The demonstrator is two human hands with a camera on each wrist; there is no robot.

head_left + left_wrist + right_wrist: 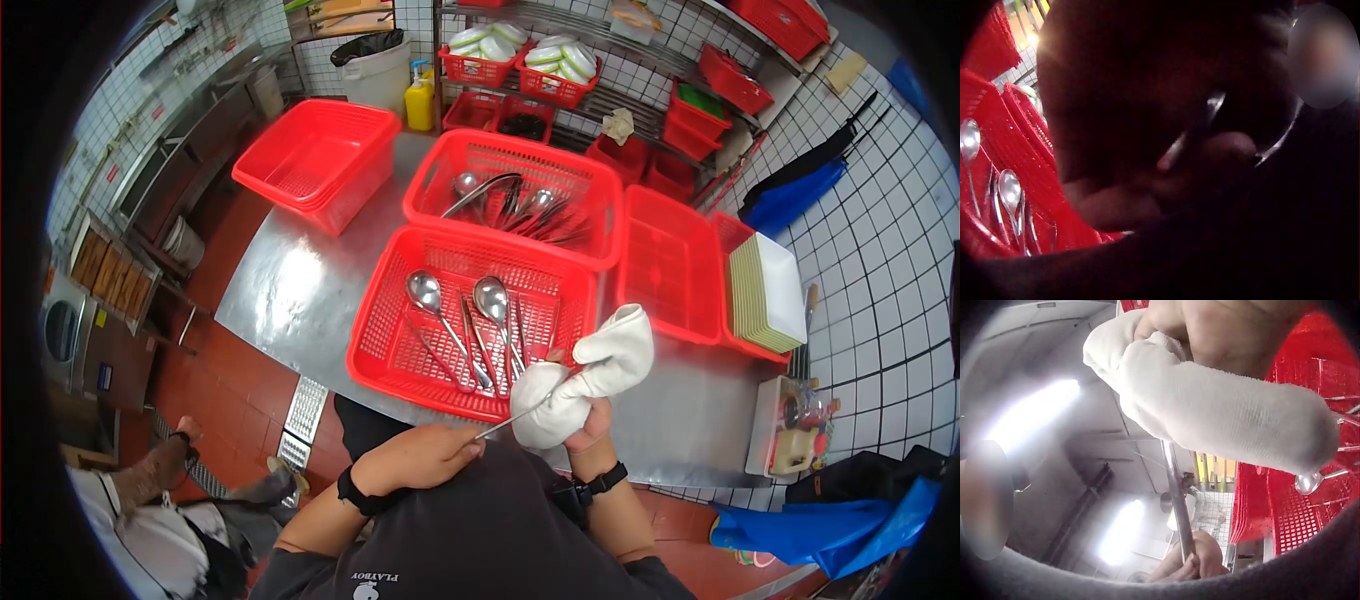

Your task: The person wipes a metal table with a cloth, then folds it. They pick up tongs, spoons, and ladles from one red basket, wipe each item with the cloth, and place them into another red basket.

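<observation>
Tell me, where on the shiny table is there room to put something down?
Bare steel table shows on the left, between the spoon basket and the empty red basket. Another bare strip lies along the near right edge, in front of the shallow red basket, beside the white cloth. The middle is crowded: baskets sit side by side.

Glossy metal spoons (425,292) are gleaming in the red latticed plastic basket (385,345); beside that basket, a matt, coarse-woven white cloth (600,375) is wrapping a polished metal handle (498,428).
</observation>
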